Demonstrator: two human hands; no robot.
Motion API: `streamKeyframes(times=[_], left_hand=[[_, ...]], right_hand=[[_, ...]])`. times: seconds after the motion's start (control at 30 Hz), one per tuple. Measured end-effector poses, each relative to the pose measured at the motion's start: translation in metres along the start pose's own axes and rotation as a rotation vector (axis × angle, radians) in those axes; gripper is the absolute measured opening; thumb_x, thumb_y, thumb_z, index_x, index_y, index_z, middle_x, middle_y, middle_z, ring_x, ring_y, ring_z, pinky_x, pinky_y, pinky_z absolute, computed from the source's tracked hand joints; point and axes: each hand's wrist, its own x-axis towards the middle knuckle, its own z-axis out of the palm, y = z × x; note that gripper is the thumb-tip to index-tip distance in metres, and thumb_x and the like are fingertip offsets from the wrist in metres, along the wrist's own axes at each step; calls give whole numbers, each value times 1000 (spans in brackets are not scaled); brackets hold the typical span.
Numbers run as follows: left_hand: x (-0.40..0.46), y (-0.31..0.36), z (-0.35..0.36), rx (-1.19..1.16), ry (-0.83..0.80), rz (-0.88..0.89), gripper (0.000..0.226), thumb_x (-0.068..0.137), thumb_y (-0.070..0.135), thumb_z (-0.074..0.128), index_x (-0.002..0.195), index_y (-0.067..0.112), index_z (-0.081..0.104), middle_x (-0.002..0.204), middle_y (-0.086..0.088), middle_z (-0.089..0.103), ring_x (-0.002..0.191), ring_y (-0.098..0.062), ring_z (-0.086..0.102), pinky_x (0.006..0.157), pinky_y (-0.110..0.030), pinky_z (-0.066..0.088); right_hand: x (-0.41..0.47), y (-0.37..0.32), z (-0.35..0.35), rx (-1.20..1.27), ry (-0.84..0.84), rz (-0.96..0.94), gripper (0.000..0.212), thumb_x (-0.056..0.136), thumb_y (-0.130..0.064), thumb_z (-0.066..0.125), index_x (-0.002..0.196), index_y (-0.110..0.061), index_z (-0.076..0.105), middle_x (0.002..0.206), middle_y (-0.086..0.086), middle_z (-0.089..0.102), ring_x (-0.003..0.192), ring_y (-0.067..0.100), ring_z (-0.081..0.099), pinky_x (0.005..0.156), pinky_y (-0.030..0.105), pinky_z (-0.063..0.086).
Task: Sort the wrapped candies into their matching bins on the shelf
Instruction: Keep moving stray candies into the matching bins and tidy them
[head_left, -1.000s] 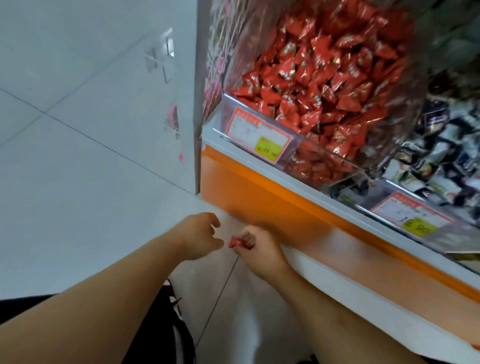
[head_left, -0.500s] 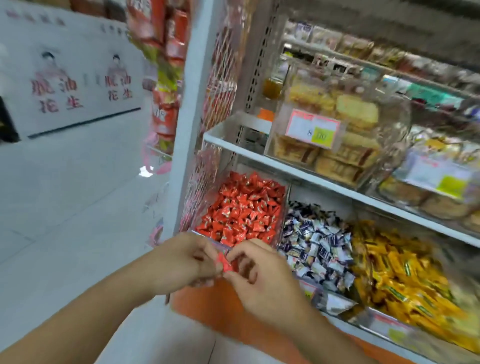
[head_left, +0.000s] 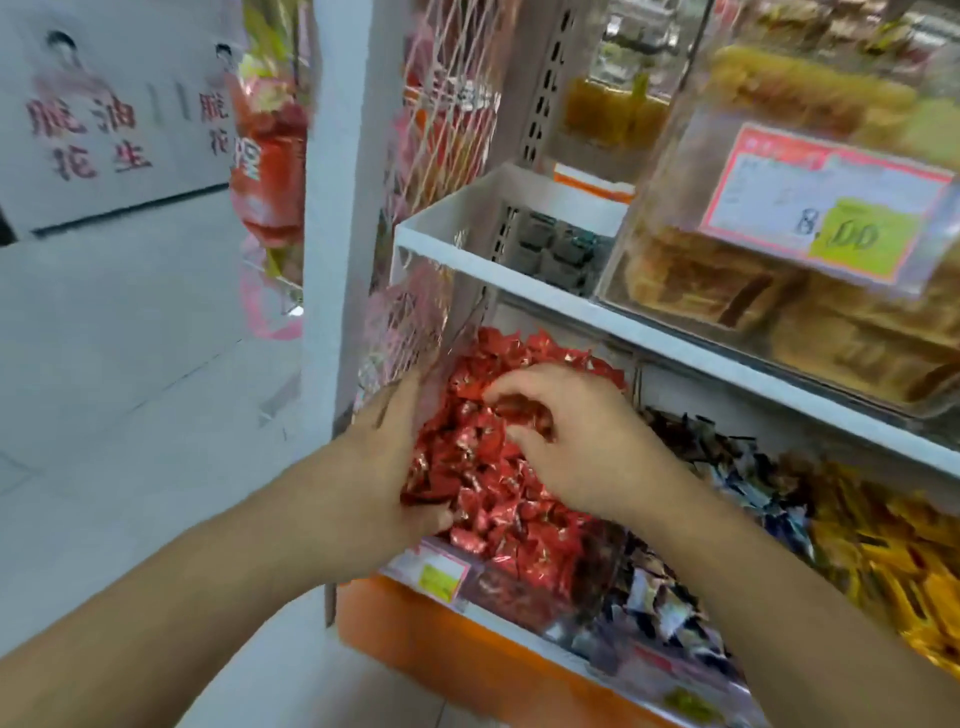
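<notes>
A clear bin (head_left: 524, 597) on the lower shelf is heaped with red wrapped candies (head_left: 498, 483). Both my hands are inside it. My left hand (head_left: 379, 467) lies along the bin's left side with its fingers straight, pressed against the pile, and the thumb touches candies near the front. My right hand (head_left: 576, 441) hovers over the top of the heap with bent, spread fingers. A red candy sits between its thumb and fingertips; whether it is pinched cannot be told.
To the right stand a bin of dark and white wrapped candies (head_left: 670, 597) and one of yellow candies (head_left: 904, 566). A white shelf (head_left: 519, 280) overhangs the bins and carries a clear box of pastries (head_left: 753, 291). A white post (head_left: 337, 208) borders the left, with tiled floor (head_left: 130, 374) beyond.
Both hands have risen from near the floor, where they held a red candy, up to the shelf. They have moved apart into the red candy bin. The view swung upward.
</notes>
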Motion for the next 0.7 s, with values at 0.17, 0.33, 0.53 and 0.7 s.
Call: streamKeyframes(times=[0.17, 0.33, 0.53, 0.7], left_hand=[[-9, -18, 2, -112, -83, -8, 124, 86, 47, 77, 145, 60, -32, 167, 21, 14, 147, -1, 34, 115, -25, 35], [-21, -24, 3, -120, -53, 6, 120, 87, 45, 77, 142, 69, -26, 164, 27, 21, 140, -4, 45, 110, -32, 46], [-26, -20, 2, -116, -40, 3, 112, 85, 60, 71, 142, 69, -25, 164, 24, 26, 136, -6, 50, 108, -32, 47], [-24, -18, 2, -114, -38, -7, 113, 85, 59, 71, 141, 69, -27, 164, 23, 27, 136, -7, 50, 108, -32, 46]], right_hand=[[18, -9, 52, 66, -376, -236, 55, 88, -46, 75, 141, -42, 59, 145, -13, 51, 138, 13, 45, 118, 37, 36], [19, -9, 65, -121, -378, -203, 49, 87, -54, 71, 134, -48, 60, 140, -14, 45, 124, 21, 43, 105, 41, 44], [12, 1, 60, -99, -318, -102, 32, 84, -32, 84, 114, -35, 74, 122, -11, 60, 117, 16, 56, 100, 41, 51], [13, 10, 38, 54, -205, 26, 30, 81, -26, 89, 107, -34, 78, 116, -11, 66, 99, 7, 66, 96, 34, 56]])
